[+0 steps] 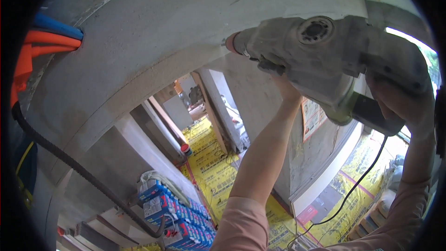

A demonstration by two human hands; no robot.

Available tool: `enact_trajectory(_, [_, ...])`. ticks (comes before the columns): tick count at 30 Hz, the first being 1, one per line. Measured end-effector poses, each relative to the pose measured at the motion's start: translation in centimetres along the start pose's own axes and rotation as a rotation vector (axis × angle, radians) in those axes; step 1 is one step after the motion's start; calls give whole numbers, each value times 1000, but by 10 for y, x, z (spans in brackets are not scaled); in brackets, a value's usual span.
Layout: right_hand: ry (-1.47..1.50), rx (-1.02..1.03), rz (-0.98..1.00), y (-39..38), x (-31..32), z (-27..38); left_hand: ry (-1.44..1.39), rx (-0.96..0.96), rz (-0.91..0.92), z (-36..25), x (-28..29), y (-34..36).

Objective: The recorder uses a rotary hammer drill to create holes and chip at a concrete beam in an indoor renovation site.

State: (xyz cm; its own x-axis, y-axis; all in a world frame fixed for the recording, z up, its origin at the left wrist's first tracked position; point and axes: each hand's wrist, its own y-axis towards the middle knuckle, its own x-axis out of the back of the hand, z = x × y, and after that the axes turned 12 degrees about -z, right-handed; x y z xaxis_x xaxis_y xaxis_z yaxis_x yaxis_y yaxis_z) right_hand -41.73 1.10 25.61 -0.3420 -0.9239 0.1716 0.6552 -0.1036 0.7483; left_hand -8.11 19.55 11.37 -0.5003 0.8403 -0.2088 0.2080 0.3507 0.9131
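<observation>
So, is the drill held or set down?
Held: right hand grips the drill by its rear handle, left hand under its front.

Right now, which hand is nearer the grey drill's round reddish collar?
Left. Left hand is under the drill, behind its collar; right hand grips the rear handle, farther.

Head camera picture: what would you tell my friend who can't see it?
A big drill points at grey concrete, the person's right grip around its back handle and left forearm raised under it. Orange and blue pipes stick out at left; yellow sheeting and stacked blue boxes are below.
</observation>
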Motion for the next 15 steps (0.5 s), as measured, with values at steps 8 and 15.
enact_trajectory(8, [21,48,-39,1,-11,-11,-74,-15,-104,-8,-1,4])
enact_trajectory(15, [-152,-16,10,16,5,-10,-165,108,-221,-26,-18,8])
